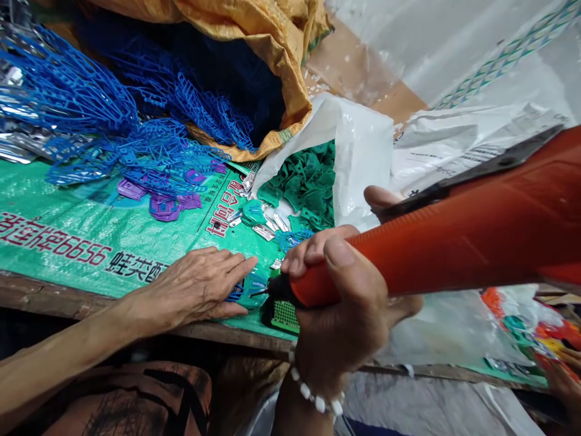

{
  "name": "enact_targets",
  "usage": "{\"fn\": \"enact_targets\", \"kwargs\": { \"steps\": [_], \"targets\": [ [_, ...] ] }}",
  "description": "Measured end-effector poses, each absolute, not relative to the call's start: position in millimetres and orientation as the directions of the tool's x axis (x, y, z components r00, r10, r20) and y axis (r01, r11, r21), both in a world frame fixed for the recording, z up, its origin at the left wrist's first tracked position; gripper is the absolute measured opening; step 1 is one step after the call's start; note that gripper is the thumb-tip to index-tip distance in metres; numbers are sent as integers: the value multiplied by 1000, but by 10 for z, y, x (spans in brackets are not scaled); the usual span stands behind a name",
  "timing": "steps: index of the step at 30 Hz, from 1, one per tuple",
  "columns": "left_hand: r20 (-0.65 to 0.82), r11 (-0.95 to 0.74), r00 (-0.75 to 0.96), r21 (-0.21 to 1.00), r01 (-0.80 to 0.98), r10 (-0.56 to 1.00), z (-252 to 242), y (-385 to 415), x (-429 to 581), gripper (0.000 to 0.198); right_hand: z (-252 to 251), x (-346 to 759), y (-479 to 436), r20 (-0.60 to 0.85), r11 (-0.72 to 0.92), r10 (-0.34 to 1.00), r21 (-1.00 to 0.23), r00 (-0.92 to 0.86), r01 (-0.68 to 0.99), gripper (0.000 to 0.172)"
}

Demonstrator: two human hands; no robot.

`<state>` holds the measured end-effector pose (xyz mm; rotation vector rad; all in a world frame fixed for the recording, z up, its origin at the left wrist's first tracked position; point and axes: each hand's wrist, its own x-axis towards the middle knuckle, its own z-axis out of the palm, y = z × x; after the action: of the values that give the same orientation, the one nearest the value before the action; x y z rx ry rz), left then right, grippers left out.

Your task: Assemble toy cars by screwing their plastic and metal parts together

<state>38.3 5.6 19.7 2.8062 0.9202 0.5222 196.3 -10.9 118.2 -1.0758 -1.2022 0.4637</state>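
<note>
My right hand [349, 284] is wrapped round a large red electric screwdriver [436, 236], held nearly level with its black nose pointing left. Its thin bit meets a small teal and blue plastic part [252, 287] low on the table. My left hand [200, 287] presses that part down, fingers over the top and thumb along the near side. Part of the piece is hidden under my fingers. Just beneath the screwdriver's nose lies a green perforated piece [284, 318]. Close behind are silver metal strips [272, 224] and a loose green plastic part [253, 213].
Blue plastic frames [149, 151] spill from an orange woven sack [290, 79], with purple parts [164, 206] beside them. A white bag [363, 157] holds green parts [313, 181]. A wooden table edge [59, 297] runs in front. Another person's hand [567, 369] shows at far right.
</note>
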Motion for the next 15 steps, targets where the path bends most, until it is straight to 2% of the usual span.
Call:
{"fn": "enact_targets", "kwargs": {
  "steps": [6,9,15],
  "targets": [
    [288,-802,749,231,551,597,160,31,387,65,1189,1956,-112,483,467,790,-873,377,141,47],
    [299,-794,736,236,560,607,145,28,386,68,1190,1959,-120,436,447,805,-892,403,73,50],
    [319,-785,717,268,559,620,115,16,386,65,1177,1961,-116,426,441,797,-895,429,69,59]
  ]
}}
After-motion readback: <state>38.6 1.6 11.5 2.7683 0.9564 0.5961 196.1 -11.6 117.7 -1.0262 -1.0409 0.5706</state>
